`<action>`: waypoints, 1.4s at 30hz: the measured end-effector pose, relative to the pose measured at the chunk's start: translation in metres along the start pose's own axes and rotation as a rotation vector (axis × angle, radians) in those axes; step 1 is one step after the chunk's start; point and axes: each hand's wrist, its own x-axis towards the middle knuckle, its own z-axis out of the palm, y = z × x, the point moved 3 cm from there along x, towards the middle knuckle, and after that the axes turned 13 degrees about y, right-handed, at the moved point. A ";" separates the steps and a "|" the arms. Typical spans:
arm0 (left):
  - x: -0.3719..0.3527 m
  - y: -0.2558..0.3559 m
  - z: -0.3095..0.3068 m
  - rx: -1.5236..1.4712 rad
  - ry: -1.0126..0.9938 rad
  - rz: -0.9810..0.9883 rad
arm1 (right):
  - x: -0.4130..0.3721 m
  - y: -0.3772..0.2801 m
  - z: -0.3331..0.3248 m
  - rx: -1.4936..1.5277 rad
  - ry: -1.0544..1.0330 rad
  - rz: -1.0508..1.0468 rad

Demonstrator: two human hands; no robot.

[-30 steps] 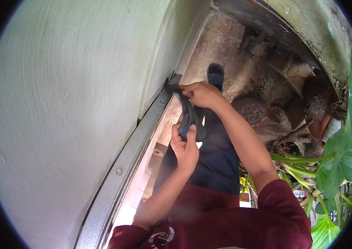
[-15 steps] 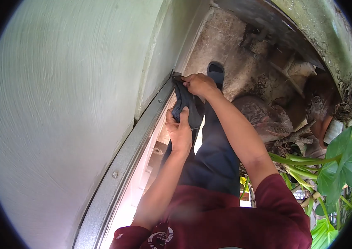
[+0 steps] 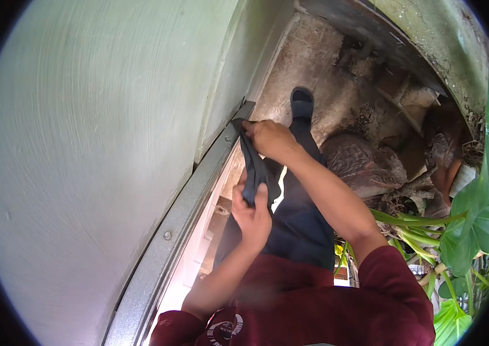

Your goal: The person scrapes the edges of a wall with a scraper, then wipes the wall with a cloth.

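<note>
A dark grey cloth (image 3: 252,162) is stretched between my two hands beside a grey metal rail (image 3: 179,214) with bolts in it. My right hand (image 3: 273,140) pinches the cloth's upper end, which lies over the rail near its far end. Lower down, my left hand (image 3: 253,216) grips the other end, thumb on top and fingers curled around it. Part of the cloth hangs in loose folds, and the fingers under it are hidden.
A pale green wall panel (image 3: 94,144) fills the left side along the rail. My foot in a dark slipper (image 3: 302,104) stands on the stained concrete floor (image 3: 283,75). Brown debris (image 3: 359,164) lies to the right, near large green leaves (image 3: 468,222) and a curved mossy wall (image 3: 452,46).
Both hands have moved down toward my body, the left one further, so the cloth is now longer and straighter between them. Its upper end has slid down along the rail.
</note>
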 end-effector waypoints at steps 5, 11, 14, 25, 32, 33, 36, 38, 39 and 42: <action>-0.016 0.007 -0.001 -0.182 0.037 0.015 | -0.013 -0.001 0.000 0.012 0.039 -0.068; 0.021 -0.022 0.014 -0.128 0.001 -0.257 | 0.020 0.042 0.033 -0.055 0.138 0.022; 0.037 -0.034 0.021 -0.109 0.004 -0.159 | 0.016 0.059 0.033 0.023 0.237 0.139; 0.061 -0.049 0.047 0.257 -0.068 0.033 | 0.017 0.120 0.062 1.098 0.716 0.537; 0.078 -0.054 0.065 0.242 -0.009 0.145 | 0.076 0.117 0.098 0.906 0.726 0.279; 0.084 -0.061 0.070 0.225 -0.003 0.136 | 0.089 0.119 0.108 0.884 0.739 0.209; 0.106 -0.096 0.087 0.269 0.017 0.105 | 0.116 0.116 0.108 0.732 0.561 0.351; 0.111 -0.112 0.093 0.245 0.038 0.035 | 0.133 0.128 0.125 0.551 0.489 0.308; 0.112 -0.116 0.092 0.237 0.046 0.000 | 0.131 0.125 0.126 0.574 0.492 0.289; 0.089 -0.088 0.072 0.221 0.003 -0.124 | 0.117 0.112 0.125 0.690 0.506 0.215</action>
